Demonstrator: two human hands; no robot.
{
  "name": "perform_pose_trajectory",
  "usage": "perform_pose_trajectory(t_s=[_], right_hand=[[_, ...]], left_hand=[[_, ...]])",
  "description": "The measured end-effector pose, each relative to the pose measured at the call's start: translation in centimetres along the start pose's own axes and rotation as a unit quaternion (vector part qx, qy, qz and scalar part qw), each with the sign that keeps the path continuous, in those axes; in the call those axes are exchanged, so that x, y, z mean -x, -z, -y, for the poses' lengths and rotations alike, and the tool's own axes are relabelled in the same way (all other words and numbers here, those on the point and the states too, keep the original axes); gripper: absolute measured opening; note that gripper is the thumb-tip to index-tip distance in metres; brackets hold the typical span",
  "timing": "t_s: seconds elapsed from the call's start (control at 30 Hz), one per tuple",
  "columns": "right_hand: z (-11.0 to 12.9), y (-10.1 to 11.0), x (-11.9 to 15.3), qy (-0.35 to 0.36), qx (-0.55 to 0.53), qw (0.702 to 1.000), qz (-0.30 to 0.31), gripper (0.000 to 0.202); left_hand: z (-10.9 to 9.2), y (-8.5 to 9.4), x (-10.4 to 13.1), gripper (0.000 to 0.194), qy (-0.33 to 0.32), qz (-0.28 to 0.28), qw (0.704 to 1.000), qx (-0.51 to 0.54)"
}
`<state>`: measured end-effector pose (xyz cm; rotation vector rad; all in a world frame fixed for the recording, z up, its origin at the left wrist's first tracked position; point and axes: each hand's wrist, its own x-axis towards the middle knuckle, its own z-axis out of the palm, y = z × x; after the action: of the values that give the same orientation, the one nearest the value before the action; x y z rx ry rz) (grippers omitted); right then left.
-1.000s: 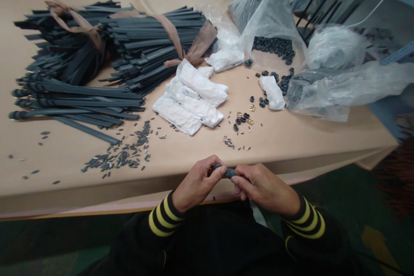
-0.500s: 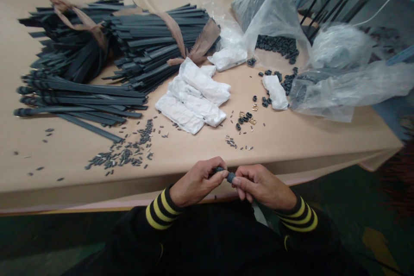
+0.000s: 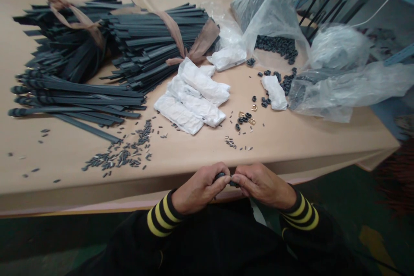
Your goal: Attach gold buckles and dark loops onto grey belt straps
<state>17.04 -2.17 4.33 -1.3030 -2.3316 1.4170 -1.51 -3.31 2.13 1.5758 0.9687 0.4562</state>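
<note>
Just over the table's front edge, my left hand [image 3: 200,187] and my right hand [image 3: 265,184] meet thumb to thumb. Both are closed in a pinch on a small dark grey strap-like piece [image 3: 233,183]. Fingers cover most of it, so its full shape is hidden. Part of the dark material also shows inside the curl of my left fingers. Beyond the hands lie several small dark bits [image 3: 230,141], dark oval rings [image 3: 240,121] and gold-coloured metal buckles [image 3: 252,121].
Tied bundles of dark flat straps [image 3: 161,36] and loose straps [image 3: 84,95] lie at left, behind scattered dark bits [image 3: 123,155]. White wrapped packets [image 3: 197,99] occupy the middle. A clear bag [image 3: 268,4] spilling dark pieces and another plastic bag [image 3: 349,90] are at right.
My right hand has shifted slightly left, bringing the fingertips of both hands together. The dark piece, more exposed before, is now mostly covered by the fingers.
</note>
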Motion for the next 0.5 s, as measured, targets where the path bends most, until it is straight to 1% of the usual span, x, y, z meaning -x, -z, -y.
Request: perform_pose_trajectory(t_s=[0.07,0.13,0.2,0.27,0.37,0.43,0.5], right_hand=[[0.1,0.1,-0.1,-0.006,-0.025,1.000,0.001,0.032],[0.1,0.2,-0.1,-0.013,-0.072,0.997,0.027,0.025],[0.0,0.2,0.0,-0.032,-0.119,0.991,0.061,0.022],[-0.3,0.0,-0.1,-0.045,-0.146,0.986,0.073,0.022],[-1.1,-0.6,-0.3,-0.052,-0.188,0.979,0.061,0.025],[-1.7,-0.9,-0.5,-0.054,-0.218,0.973,0.054,0.027],[-1.9,-0.9,-0.6,-0.047,-0.216,0.974,0.053,0.029]], left_hand=[[-0.1,-0.1,-0.1,0.017,0.005,-0.041,0.999,0.000],[0.0,0.1,-0.1,0.014,0.001,-0.056,0.998,0.007],[0.0,0.4,-0.1,0.013,-0.006,-0.040,0.999,0.016],[0.0,0.6,0.0,0.015,-0.013,-0.022,1.000,0.016],[0.1,0.7,0.1,0.017,-0.021,-0.013,0.999,0.021],[0.3,0.6,0.2,0.018,-0.024,-0.004,0.999,0.043],[0.5,0.4,0.3,0.018,-0.023,0.006,0.998,0.065]])
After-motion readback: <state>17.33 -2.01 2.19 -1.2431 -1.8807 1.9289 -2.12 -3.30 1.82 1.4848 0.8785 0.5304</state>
